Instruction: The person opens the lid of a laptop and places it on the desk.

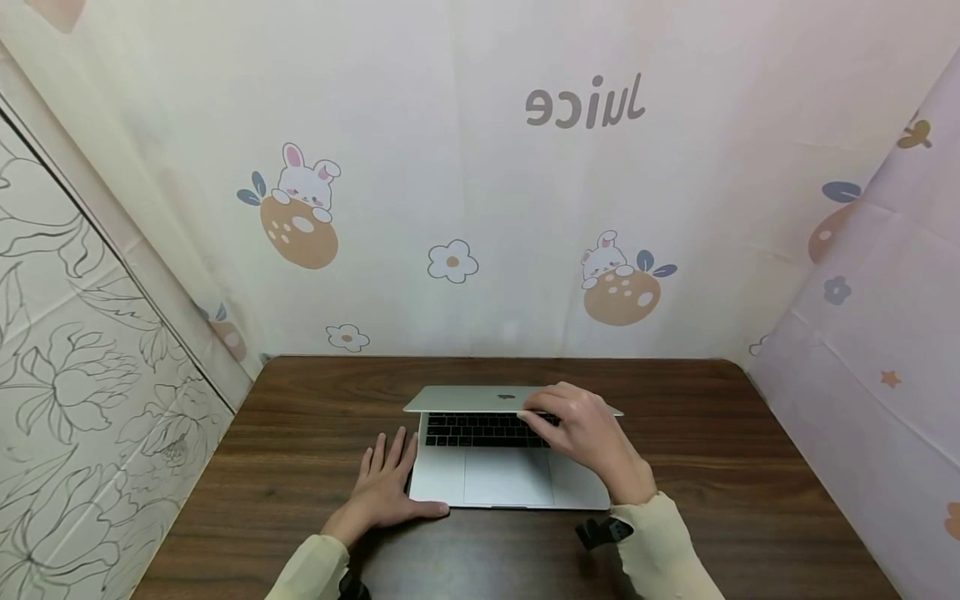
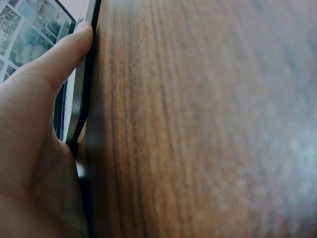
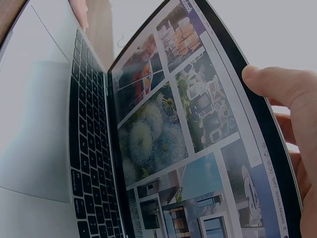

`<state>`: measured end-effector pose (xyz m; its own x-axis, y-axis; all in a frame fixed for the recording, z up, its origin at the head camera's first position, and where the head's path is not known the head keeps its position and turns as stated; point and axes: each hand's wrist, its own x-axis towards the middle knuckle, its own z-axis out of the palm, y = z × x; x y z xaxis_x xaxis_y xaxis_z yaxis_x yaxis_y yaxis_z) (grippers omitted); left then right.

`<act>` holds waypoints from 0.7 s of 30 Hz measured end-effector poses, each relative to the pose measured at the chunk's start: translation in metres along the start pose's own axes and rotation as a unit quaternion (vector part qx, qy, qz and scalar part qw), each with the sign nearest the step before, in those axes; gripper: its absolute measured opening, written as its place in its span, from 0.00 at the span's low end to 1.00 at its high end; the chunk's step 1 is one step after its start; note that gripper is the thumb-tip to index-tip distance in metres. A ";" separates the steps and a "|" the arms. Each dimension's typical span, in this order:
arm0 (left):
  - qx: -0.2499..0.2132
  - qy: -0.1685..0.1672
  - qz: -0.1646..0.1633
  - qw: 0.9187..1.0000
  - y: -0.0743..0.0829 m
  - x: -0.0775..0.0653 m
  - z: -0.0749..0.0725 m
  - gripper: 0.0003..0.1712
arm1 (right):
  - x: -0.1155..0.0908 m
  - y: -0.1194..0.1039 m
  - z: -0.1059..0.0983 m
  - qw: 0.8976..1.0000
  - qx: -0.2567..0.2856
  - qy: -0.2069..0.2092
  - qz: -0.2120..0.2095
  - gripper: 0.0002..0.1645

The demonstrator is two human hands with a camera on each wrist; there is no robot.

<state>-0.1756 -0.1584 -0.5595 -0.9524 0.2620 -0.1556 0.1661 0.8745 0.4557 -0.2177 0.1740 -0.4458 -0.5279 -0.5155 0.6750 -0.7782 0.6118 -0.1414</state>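
Observation:
A silver laptop lies on the wooden table with its lid tilted partway over the keyboard. My right hand pinches the lid's front edge, thumb on the screen side and fingers behind, as the right wrist view shows. On the lit screen are several photos in a grid. My left hand rests at the laptop's left side, fingers spread on the table beside it. Its thumb lies along the front left corner of the base.
The dark wooden table extends on both sides of the laptop. Behind it hangs a pale curtain with rabbit and flower prints, and another patterned cloth hangs at the left. A black strap device sits at the right wrist.

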 end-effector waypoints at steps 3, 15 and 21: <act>0.002 0.002 0.000 1.000 0.001 -0.001 -0.001 0.78 | 0.001 0.000 0.000 1.000 0.000 0.000 0.001 0.08; 0.012 -0.005 -0.008 1.000 0.002 -0.001 -0.002 0.77 | 0.003 0.000 -0.001 1.000 0.000 0.003 -0.006 0.08; 0.001 0.000 -0.008 1.000 -0.002 0.002 0.003 0.79 | 0.003 0.000 -0.003 1.000 0.001 -0.008 0.002 0.06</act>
<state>-0.1768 -0.1583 -0.5630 -0.9551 0.2484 -0.1617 0.1521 0.8791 0.4518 -0.2182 0.1736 -0.4413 -0.5358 -0.5227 0.6632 -0.7772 0.6122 -0.1454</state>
